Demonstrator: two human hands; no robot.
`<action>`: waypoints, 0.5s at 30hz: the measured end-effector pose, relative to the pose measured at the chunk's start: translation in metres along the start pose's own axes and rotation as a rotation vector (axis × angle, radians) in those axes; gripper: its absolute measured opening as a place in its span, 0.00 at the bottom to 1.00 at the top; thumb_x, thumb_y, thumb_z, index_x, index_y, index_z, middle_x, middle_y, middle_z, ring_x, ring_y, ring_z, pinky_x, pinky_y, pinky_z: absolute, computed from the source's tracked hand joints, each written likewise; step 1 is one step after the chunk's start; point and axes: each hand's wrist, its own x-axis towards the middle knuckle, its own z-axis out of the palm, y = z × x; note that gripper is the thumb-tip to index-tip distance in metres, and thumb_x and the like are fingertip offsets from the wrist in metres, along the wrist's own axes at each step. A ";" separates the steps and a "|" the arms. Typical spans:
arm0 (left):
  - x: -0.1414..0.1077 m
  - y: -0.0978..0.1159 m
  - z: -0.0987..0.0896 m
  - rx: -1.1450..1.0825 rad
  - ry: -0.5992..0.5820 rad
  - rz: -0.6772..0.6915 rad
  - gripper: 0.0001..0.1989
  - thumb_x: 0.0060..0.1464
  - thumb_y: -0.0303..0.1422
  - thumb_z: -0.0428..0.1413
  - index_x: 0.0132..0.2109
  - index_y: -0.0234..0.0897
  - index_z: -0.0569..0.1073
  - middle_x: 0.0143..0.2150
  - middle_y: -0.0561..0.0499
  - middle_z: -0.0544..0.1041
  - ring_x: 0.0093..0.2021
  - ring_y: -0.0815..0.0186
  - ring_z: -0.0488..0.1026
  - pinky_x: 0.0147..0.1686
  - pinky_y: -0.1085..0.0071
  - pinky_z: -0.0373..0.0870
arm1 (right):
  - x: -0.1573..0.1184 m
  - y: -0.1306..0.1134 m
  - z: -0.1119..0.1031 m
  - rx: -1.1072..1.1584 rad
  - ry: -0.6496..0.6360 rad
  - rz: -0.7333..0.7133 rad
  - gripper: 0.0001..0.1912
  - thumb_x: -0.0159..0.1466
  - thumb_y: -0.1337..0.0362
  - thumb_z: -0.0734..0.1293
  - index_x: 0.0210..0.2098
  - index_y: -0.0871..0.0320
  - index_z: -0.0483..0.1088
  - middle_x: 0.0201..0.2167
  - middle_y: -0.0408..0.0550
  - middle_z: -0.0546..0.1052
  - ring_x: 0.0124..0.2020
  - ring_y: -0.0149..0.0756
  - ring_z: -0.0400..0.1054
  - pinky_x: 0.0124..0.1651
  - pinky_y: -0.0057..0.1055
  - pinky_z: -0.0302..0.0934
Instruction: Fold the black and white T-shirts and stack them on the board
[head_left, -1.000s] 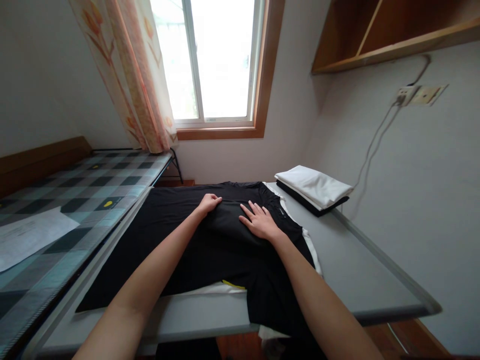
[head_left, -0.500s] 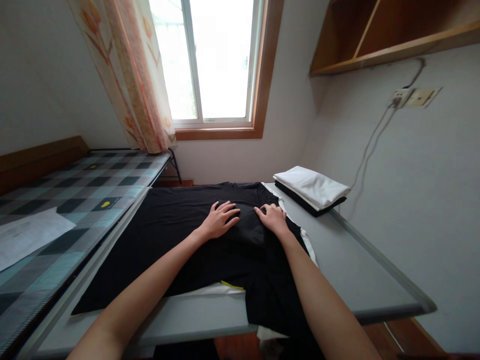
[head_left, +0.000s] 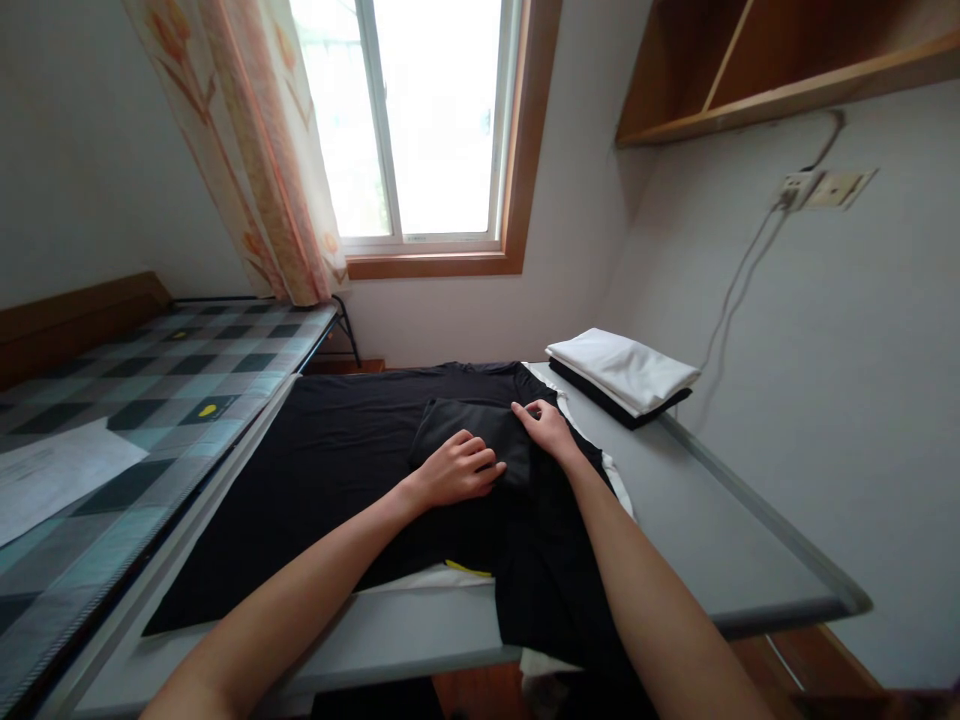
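Observation:
A black short-sleeved shirt (head_left: 337, 460) lies spread across the grey table, its hem toward the left. White material (head_left: 619, 490) shows from under its right and near edges. On the shirt rests a smooth, dark grey-black sheet-like piece (head_left: 457, 420); I cannot tell if it is separate or part of the shirt. My left hand (head_left: 461, 468) is on this piece's near side, fingers curled in, their tips partly hidden. At its far right corner, my right hand (head_left: 546, 430) touches it, thumb and fingers apart.
A folded white cloth (head_left: 622, 370) lies on a folded black one (head_left: 637, 415) at the table's far right. Left of the grey table (head_left: 420, 625) is a bed with a checked mattress (head_left: 247, 345) and a paper sheet (head_left: 64, 470). A wooden shelf (head_left: 787, 90) hangs on the right wall.
My left hand has slid right and nearer to me, its spread fingers now curled, uncovering the dark piece's left part. My right hand stays near the same corner, its fingers slightly more bent.

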 end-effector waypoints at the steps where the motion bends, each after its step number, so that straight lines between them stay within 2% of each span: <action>1: 0.000 0.001 0.001 -0.006 0.023 -0.027 0.13 0.61 0.34 0.51 0.50 0.37 0.73 0.37 0.47 0.75 0.37 0.63 0.71 0.38 0.65 0.68 | 0.001 0.000 0.000 0.087 0.020 -0.011 0.22 0.58 0.43 0.64 0.34 0.57 0.71 0.38 0.53 0.78 0.44 0.45 0.70 0.49 0.39 0.61; 4: 0.000 0.002 0.004 -0.105 0.173 -0.180 0.12 0.60 0.32 0.52 0.50 0.37 0.73 0.36 0.48 0.75 0.34 0.65 0.71 0.35 0.67 0.69 | 0.002 -0.004 -0.001 0.429 0.026 0.026 0.18 0.57 0.47 0.67 0.32 0.58 0.72 0.31 0.49 0.77 0.36 0.40 0.71 0.41 0.33 0.64; 8: 0.003 -0.001 0.006 -0.362 0.463 -0.464 0.12 0.58 0.30 0.54 0.49 0.39 0.74 0.35 0.50 0.73 0.34 0.68 0.71 0.35 0.71 0.70 | -0.003 -0.014 -0.010 0.869 -0.145 0.264 0.16 0.63 0.51 0.65 0.27 0.57 0.68 0.23 0.45 0.75 0.26 0.32 0.69 0.32 0.28 0.65; 10: 0.004 -0.004 0.006 -0.442 0.578 -0.573 0.11 0.58 0.30 0.55 0.48 0.40 0.75 0.34 0.51 0.72 0.33 0.69 0.70 0.34 0.72 0.70 | -0.008 -0.019 -0.016 0.952 -0.250 0.374 0.18 0.66 0.51 0.62 0.27 0.57 0.66 0.22 0.45 0.74 0.24 0.30 0.69 0.31 0.26 0.65; 12: 0.005 -0.006 0.005 -0.459 0.656 -0.653 0.11 0.58 0.30 0.55 0.47 0.41 0.76 0.33 0.52 0.72 0.32 0.70 0.70 0.34 0.73 0.70 | -0.014 -0.024 -0.023 0.936 -0.402 0.464 0.25 0.66 0.44 0.56 0.27 0.58 0.67 0.22 0.49 0.75 0.24 0.32 0.70 0.31 0.28 0.67; 14: 0.005 -0.007 0.004 -0.433 0.668 -0.679 0.11 0.59 0.31 0.55 0.48 0.41 0.76 0.34 0.52 0.71 0.33 0.70 0.70 0.34 0.72 0.70 | -0.020 -0.030 -0.027 0.897 -0.582 0.500 0.35 0.63 0.35 0.49 0.30 0.60 0.69 0.24 0.54 0.76 0.26 0.37 0.72 0.31 0.32 0.68; 15: 0.004 -0.007 0.004 -0.408 0.635 -0.663 0.11 0.59 0.32 0.54 0.48 0.41 0.76 0.34 0.51 0.72 0.33 0.70 0.70 0.34 0.72 0.70 | -0.023 -0.032 -0.029 0.888 -0.663 0.489 0.40 0.61 0.32 0.46 0.32 0.60 0.70 0.26 0.56 0.77 0.28 0.40 0.73 0.32 0.35 0.69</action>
